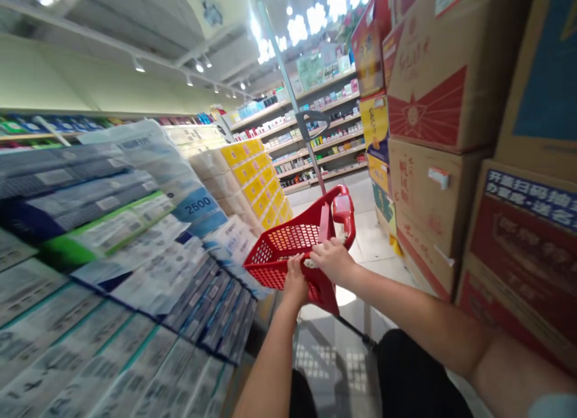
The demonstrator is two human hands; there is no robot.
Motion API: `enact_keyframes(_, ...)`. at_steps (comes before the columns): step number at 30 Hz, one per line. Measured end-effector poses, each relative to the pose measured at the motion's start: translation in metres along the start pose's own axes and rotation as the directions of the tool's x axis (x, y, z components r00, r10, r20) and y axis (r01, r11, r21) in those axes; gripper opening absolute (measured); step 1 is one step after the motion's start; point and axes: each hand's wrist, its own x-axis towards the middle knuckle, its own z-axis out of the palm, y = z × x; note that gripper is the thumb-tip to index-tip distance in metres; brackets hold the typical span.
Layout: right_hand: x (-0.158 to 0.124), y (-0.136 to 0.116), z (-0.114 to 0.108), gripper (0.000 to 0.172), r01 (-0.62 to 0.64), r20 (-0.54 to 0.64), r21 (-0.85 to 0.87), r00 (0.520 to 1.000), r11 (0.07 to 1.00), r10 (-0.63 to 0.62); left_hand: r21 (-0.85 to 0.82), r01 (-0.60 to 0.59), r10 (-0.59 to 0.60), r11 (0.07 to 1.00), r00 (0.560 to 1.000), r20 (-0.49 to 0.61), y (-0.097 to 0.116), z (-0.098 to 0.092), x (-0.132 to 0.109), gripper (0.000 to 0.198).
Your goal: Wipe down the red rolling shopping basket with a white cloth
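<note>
**In a bright shop aisle, with a two-handed hold on a red basket [288, 236]**

Lit by ceiling lamps [139, 65] and backed, well beyond the basket, by shelves [345, 136] of small goods. Flanked to the basket's left by wrapped packs [148, 286] and a yellow-fronted stack [256, 175], to its right by cardboard cartons [424, 196]. Placed ahead of dark-clad legs [419, 376], close to the packs and parted from the cartons by a strip of floor [367, 245].

Liable, at a guess, to scrape or dislodge packs if swung left, because of the tight gap on that side of the basket. Liable also to tip toward the near rim under too much downward weight from above. Possibly prone to slipping fingers around the pale piece [311, 263] on that rim; too small to identify. Worth watching for a knock against the grey pole [286, 75] behind the basket; impossible to tell whether joined to it.

Reaching up to the near rim with a fairly straight left arm [273, 352]; slanting in from the basket's lower right with a slightly bent right arm [406, 298]. Closed over the rim with left grip [296, 280], fingers curled inward; likewise with right grip [333, 260], just to its right, knuckles up. Hidden underneath, so impossible to judge for firmness.
</note>
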Motion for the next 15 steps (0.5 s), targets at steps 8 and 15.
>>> enact_keyframes(8, 0.003, -0.005, -0.044, 0.017, -0.100, 0.375, 0.051, 0.924, 0.994, 0.074, 0.024, 0.053, -0.055, 0.998, 0.997, 0.061, 0.027, -0.013, -0.022, 0.070)
enact_keyframes(15, 0.011, 0.002, -0.066, 0.019, -0.094, 0.506, 0.079, 0.861, 0.992, 0.041, -0.006, 0.070, -0.069, 0.998, 0.997, 0.047, 0.027, -0.014, -0.033, 0.069)
